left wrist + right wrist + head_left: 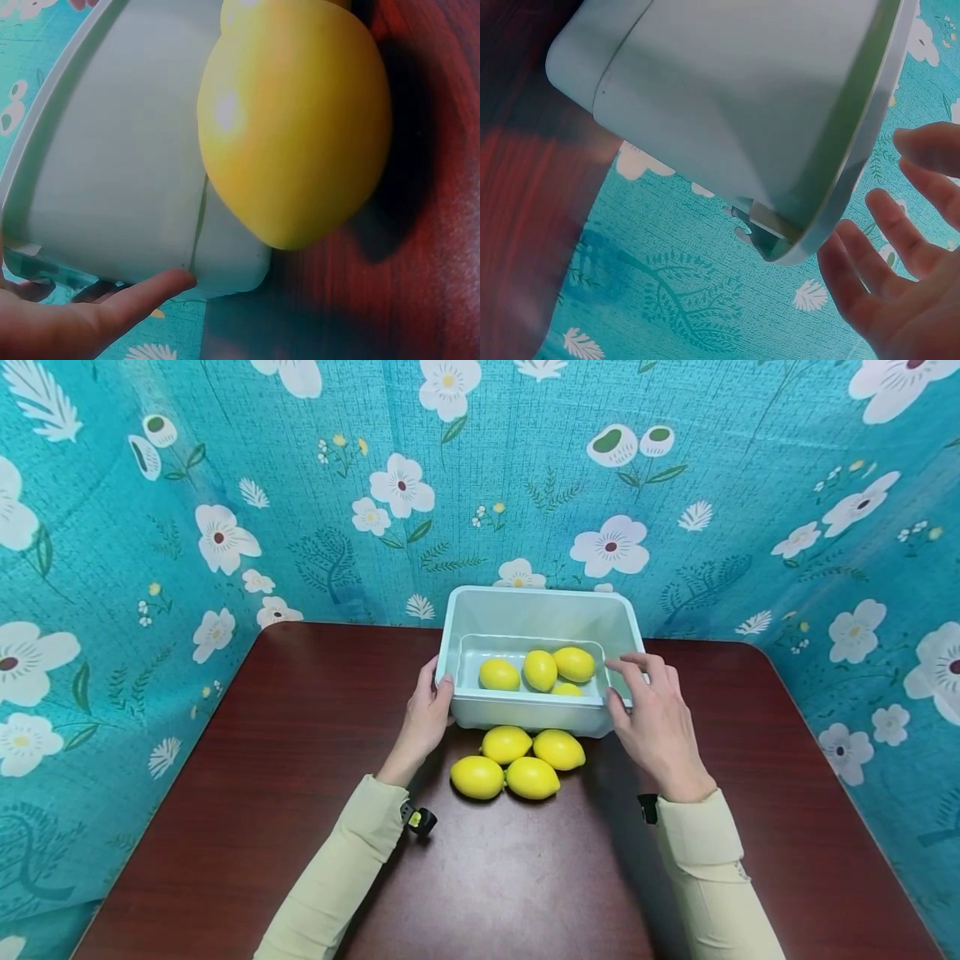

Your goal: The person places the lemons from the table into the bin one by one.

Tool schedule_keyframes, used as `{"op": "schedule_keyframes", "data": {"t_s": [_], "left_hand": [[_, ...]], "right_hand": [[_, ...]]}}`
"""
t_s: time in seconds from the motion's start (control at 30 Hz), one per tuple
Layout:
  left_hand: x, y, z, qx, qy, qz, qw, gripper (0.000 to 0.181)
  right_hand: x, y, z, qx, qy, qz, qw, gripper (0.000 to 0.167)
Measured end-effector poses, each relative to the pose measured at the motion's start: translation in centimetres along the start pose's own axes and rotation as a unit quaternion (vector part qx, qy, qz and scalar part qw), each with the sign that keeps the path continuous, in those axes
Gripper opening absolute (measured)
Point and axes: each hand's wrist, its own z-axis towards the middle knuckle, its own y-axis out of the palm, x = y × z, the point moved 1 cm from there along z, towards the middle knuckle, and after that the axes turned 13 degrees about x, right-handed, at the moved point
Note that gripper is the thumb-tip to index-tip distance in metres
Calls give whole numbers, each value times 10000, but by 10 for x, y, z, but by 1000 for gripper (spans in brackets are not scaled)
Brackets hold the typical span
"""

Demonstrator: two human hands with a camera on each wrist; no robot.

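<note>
Floral cloth (510, 468) backs our bench (225, 777); at frame centre, we see four lemons (532, 778) just below the bin (536, 713) holding more. Our left grip (424, 717) holds its left end; our right grip (660, 722) spreads loosely by its right.

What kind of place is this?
Maybe an indoor filming corner: a dark red-brown wooden table, turquoise flower-patterned cloth behind and beside it, and a small black wrist-worn device.
</note>
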Motion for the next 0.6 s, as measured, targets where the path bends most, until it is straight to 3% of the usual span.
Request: {"op": "schedule_keyframes", "data": {"t_s": [0.47, 0.6], "left_hand": [[-1, 1, 1, 49, 53, 36, 10000, 51], [-1, 1, 1, 47, 42, 22, 10000, 51]], "right_hand": [[8, 2, 1, 40, 156, 197, 9997, 42], [13, 6, 1, -162, 372, 332, 9986, 50]]}}
